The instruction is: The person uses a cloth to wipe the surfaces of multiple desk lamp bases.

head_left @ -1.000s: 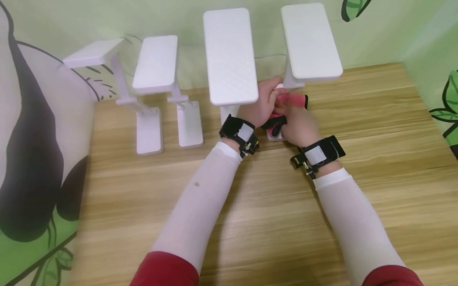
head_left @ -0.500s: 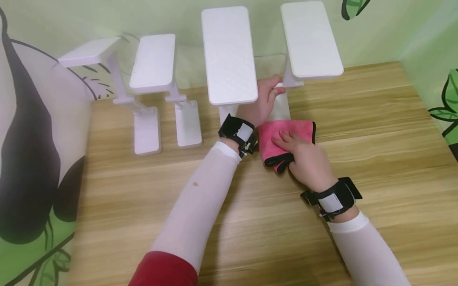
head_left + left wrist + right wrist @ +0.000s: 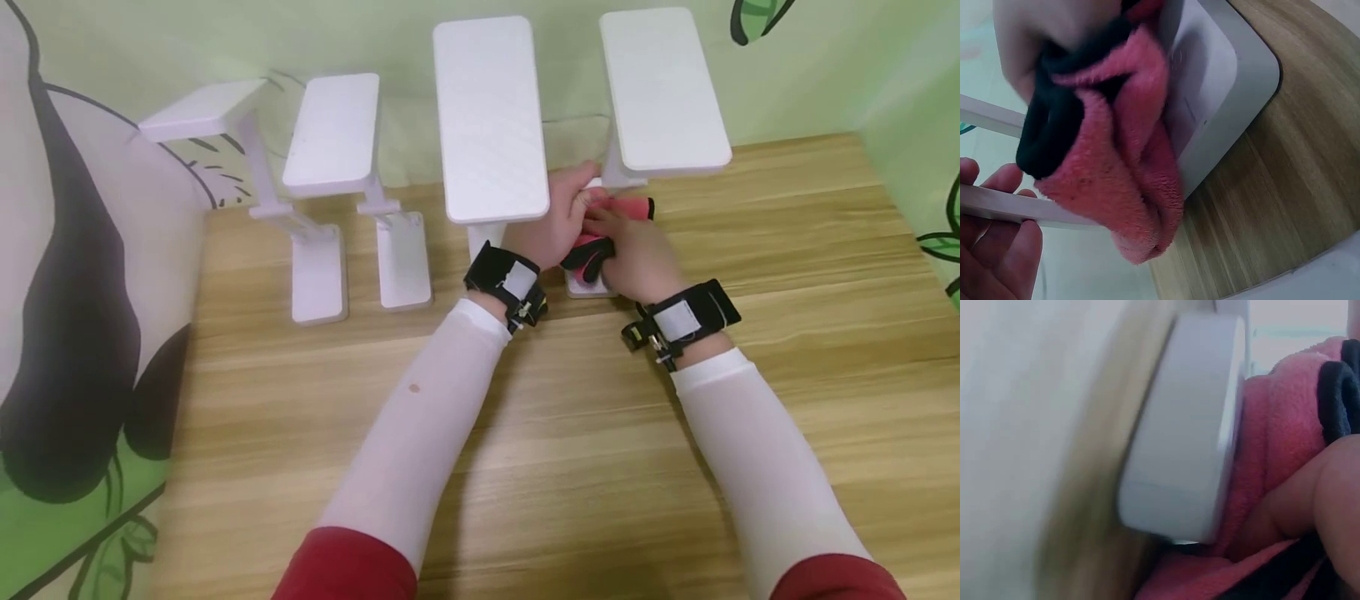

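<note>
In the head view, the rightmost white desk lamp [image 3: 663, 92] has its head raised over both hands. My left hand [image 3: 546, 227] holds that lamp's arm; in the left wrist view, its fingers and thumb close round a thin white bar [image 3: 1054, 212]. My right hand [image 3: 643, 260] grips a folded pink cloth [image 3: 632, 208] with black edging. The cloth lies against the lamp's base [image 3: 588, 290], which hands and cloth largely cover. In the right wrist view, the bunched cloth [image 3: 1288, 419] touches the side of the white base [image 3: 1179, 425].
Another white lamp [image 3: 491, 121] stands left of the hands, its head above my left wrist. Two smaller lamps, one nearer [image 3: 333, 129] and one at the far left [image 3: 206, 108], share the wooden table [image 3: 570, 467]. A painted wall [image 3: 795, 83] runs behind.
My right hand drew the cloth toward the front of the base half a second ago, fingers spread on it. Now hand and cloth are back up the base beside my left hand, which stayed put.
</note>
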Demonstrator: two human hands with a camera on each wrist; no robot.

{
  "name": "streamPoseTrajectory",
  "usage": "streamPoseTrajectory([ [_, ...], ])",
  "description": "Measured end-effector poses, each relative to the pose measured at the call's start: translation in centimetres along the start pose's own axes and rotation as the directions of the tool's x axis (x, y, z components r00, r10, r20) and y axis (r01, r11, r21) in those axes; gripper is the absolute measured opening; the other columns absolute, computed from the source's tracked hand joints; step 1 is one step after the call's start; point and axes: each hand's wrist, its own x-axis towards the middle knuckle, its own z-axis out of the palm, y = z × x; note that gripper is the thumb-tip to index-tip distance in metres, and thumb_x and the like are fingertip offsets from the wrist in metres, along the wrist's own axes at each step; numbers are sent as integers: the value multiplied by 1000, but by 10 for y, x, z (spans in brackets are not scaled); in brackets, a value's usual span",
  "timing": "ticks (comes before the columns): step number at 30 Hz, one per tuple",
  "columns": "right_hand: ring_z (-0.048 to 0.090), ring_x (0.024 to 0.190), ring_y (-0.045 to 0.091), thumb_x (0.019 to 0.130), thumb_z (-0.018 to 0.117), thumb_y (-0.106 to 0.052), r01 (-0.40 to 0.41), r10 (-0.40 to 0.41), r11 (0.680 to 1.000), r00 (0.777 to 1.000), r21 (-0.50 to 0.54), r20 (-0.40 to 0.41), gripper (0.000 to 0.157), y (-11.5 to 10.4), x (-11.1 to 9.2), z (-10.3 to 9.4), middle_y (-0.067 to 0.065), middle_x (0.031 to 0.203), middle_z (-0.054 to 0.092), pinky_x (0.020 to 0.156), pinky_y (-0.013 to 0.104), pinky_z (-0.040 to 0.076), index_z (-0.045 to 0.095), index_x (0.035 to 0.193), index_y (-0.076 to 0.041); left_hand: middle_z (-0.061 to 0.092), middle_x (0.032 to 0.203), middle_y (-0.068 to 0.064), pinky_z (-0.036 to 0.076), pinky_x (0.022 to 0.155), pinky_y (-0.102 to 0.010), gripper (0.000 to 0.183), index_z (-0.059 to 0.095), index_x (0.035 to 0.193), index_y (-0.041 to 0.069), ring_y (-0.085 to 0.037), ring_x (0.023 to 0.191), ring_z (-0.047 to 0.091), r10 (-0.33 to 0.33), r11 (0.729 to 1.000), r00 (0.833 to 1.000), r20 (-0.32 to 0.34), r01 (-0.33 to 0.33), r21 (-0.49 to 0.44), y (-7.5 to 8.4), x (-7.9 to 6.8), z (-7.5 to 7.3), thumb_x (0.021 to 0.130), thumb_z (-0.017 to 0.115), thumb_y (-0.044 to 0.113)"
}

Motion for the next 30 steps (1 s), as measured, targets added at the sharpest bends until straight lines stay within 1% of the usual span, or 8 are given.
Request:
streamPoseTrajectory([
  [3,60,91,40,70,50,6,-21,21,1000,1000,-15,-11,71,2,5,0,18,132,60,70,52,49,59,138,-14,61,90,-11,42,75,-24,8,57,102,2,-15,84,54,-1,1000,1000,1,1,0,-1,1,0,103,50,6],
  [6,60,98,41,71,52,6,-21,21,1000,1000,-21,-14,74,-1,-1,2,14,139,56,71,52,50,56,141,-18,63,90,-11,41,74,-23,10,55,98,3,-13,84,55,-24,1000,1000,7,24,-14,-3,3,1,103,50,9],
  [11,58,107,40,72,54,7,-10,8,996,1000,-88,-31,79,-13,-30,11,11,147,48,59,46,48,50,145,-23,59,85,-8,40,71,-24,13,54,95,4,-12,81,54,-21,1000,1000,6,21,-15,-6,3,2,103,51,13],
  [14,52,120,38,74,53,8,-1,-3,993,1000,-121,-31,75,-22,-53,15,12,146,49,56,45,49,53,143,-21,46,76,-7,38,68,-25,15,53,93,3,-14,76,48,-6,1000,1000,-6,6,-13,-8,2,2,103,52,15],
  [20,39,135,31,80,51,11,34,-34,993,999,-112,6,68,-32,-78,18,15,145,49,82,53,54,56,141,-19,35,72,-6,36,68,-27,17,50,90,2,-17,73,45,11,1000,1000,-22,-12,-23,-10,2,-2,103,51,13],
  [26,40,135,29,83,52,7,67,-66,994,998,-89,16,64,-30,-70,20,15,146,49,91,56,50,55,142,-19,36,71,-6,35,66,-26,16,55,94,1,-16,70,43,-16,1000,999,-44,16,-8,-14,2,-8,102,52,14],
  [28,35,138,30,82,53,5,71,-68,994,997,-78,42,66,-31,-68,21,15,149,44,96,57,47,52,144,-17,42,74,-8,36,67,-27,17,58,104,1,-16,71,44,-42,999,998,-45,41,-24,-17,1,-11,103,51,16],
  [30,28,141,31,83,55,2,73,-68,995,995,-69,71,67,-34,-68,24,16,153,38,99,58,44,48,147,-15,58,90,-10,42,75,-25,26,56,123,3,-14,81,52,-96,995,995,-28,95,-18,-20,-4,-14,105,49,21],
])
